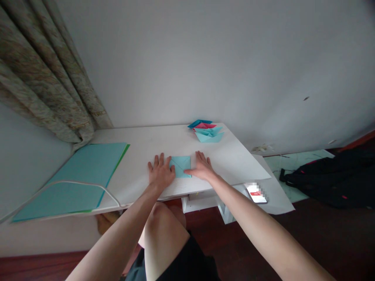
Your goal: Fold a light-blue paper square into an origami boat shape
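A small light-blue folded paper square (181, 164) lies flat on the white table (140, 136), with diagonal crease lines across its face. My left hand (161, 171) rests palm down at its left side, fingers spread, the thumb and index finger touching the left edge. At the right side is my right hand (202, 167); its thumb reaches onto the lower right corner of the paper while the other fingers point away, stretched out on the table. Neither hand grips the sheet.
Folded paper boats (209, 134) in light blue, pink and dark blue stand at the back right. Large coloured sheets (84, 171) are stacked on the left, a white cable (84, 182) across them. A phone (256, 193) lies on a lower surface at right; a dark bag (336, 179) lies beyond.
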Motion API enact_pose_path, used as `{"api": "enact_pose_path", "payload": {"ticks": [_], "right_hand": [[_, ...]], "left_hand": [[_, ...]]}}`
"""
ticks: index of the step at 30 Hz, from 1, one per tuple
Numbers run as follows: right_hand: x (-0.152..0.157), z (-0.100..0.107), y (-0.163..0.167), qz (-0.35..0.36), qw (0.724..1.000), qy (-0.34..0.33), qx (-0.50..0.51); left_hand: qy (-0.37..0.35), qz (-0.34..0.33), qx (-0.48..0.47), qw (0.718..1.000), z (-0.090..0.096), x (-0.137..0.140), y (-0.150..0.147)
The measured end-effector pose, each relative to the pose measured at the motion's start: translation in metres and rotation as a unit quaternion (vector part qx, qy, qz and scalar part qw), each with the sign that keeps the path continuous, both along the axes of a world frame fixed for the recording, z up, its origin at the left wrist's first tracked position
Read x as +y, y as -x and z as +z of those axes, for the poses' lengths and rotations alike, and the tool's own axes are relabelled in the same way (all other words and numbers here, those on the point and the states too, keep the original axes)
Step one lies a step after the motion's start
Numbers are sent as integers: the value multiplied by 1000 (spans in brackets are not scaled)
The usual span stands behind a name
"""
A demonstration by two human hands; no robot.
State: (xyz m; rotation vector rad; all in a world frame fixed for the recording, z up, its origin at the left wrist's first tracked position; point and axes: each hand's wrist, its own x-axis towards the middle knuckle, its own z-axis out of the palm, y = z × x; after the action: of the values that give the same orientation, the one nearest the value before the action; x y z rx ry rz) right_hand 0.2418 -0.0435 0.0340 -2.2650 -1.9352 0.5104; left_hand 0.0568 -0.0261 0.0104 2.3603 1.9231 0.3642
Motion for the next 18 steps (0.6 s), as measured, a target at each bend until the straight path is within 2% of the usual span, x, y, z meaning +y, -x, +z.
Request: {"api": "enact_pose_path", "payload": {"ticks": [4,5,7,9,10,18], "right_hand": [[-8,-3,-6,-3,1000,-7,-8],[-8,-3,-7,-5,1000,-8,-10],[-9,-5,-7,-8,1000,-8,-11],[-8,-6,-6,-10,1000,-9,-10],[-8,-6,-6,-12,1000,-11,-10],[-7,-4,-4,-12,1000,-6,-18]], "left_hand": [[-28,14,4,1000,-1,-3,-1],[-40,-17,9,999,-1,-2,-1],[-46,-134,17,990,-3,1,0],[-20,-244,20,969,-5,5,1],[-4,-269,17,963,-7,8,2],[9,-197,-20,980,-5,11,-9]]}}
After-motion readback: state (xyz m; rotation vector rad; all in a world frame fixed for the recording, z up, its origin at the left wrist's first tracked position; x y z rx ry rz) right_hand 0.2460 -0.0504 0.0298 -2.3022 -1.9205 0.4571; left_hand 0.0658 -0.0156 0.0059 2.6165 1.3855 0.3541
